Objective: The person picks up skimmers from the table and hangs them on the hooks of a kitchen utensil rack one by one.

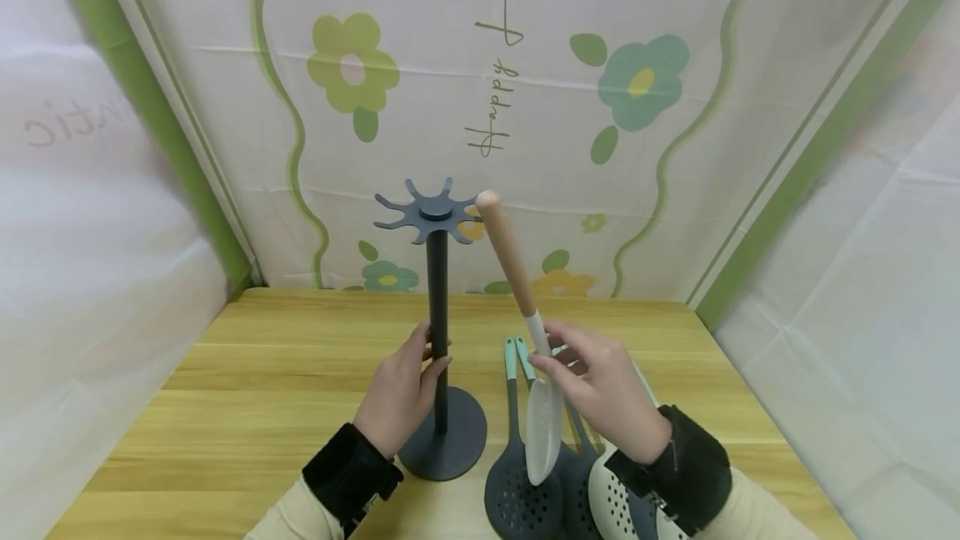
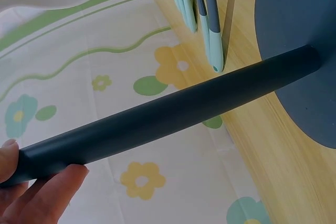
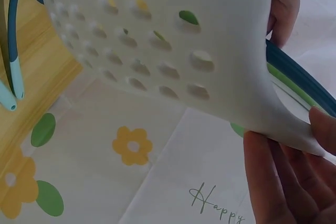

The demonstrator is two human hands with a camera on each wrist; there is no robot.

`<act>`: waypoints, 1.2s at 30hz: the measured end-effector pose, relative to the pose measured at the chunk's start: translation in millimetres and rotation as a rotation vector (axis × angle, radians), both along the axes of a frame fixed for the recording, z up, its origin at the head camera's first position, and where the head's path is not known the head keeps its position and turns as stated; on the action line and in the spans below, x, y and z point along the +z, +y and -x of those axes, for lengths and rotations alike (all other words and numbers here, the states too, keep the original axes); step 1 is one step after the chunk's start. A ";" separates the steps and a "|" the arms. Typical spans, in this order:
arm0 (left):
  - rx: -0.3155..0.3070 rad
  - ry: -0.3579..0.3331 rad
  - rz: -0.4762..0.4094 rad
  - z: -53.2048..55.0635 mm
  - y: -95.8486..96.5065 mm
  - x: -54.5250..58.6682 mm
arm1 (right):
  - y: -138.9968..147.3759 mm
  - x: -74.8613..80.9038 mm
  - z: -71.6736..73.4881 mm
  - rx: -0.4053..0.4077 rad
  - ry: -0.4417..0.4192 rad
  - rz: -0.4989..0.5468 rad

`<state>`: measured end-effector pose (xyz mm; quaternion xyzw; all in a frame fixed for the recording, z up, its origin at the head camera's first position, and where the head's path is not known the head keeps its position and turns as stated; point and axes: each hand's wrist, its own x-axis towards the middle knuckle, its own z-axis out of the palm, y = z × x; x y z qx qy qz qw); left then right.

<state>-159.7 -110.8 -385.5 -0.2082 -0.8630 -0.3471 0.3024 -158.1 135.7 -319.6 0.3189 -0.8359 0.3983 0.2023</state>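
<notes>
My left hand (image 1: pixel 397 397) grips the dark pole (image 1: pixel 438 298) of an upright utensil stand, thumb on the near side. The stand has a round base (image 1: pixel 459 452) on the table and a ring of curved hooks (image 1: pixel 435 213) on top. In my right hand (image 1: pixel 600 382) a white skimmer (image 1: pixel 542 440) is pinched at the neck, its bowl down and its wooden-coloured handle (image 1: pixel 508 257) tilted up to the left. That handle's tip overlaps the hooks' right side in the head view. The right wrist view shows the skimmer's perforated bowl (image 3: pixel 126 40) close up.
Beside the base lie several utensils with mint handles, among them a dark slotted one (image 1: pixel 517 494) and a white perforated one (image 1: pixel 609 494). The wooden table (image 1: pixel 285 373) ends at a printed cloth backdrop (image 1: pixel 450 65), with cloth walls at both sides.
</notes>
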 end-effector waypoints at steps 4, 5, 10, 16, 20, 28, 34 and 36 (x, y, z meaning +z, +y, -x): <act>0.003 0.015 0.006 0.4 -0.1 0.0 | -2.6 -2.6 0.8 0.009 -0.007 -0.002; 0.001 0.017 0.004 0.5 -0.1 0.0 | -3.4 -3.1 0.9 0.008 -0.007 -0.002; -0.005 0.022 -0.003 0.7 -0.2 0.0 | -8.3 -5.1 2.4 0.025 -0.029 0.019; -0.002 0.007 -0.008 1.4 0.6 0.9 | -15.6 -5.7 3.5 0.015 -0.059 0.026; -0.002 0.007 -0.010 1.5 0.8 1.0 | -20.0 -5.5 3.6 0.034 -0.096 0.036; 0.007 0.042 0.002 1.2 0.2 -1.2 | -26.8 -8.5 5.8 0.083 -0.111 0.048; 0.016 0.033 0.012 1.3 0.2 -1.4 | -31.7 -10.3 8.7 0.090 -0.155 0.045; 0.017 0.032 0.013 1.2 0.1 -1.4 | -32.6 -11.1 9.4 0.092 -0.166 0.040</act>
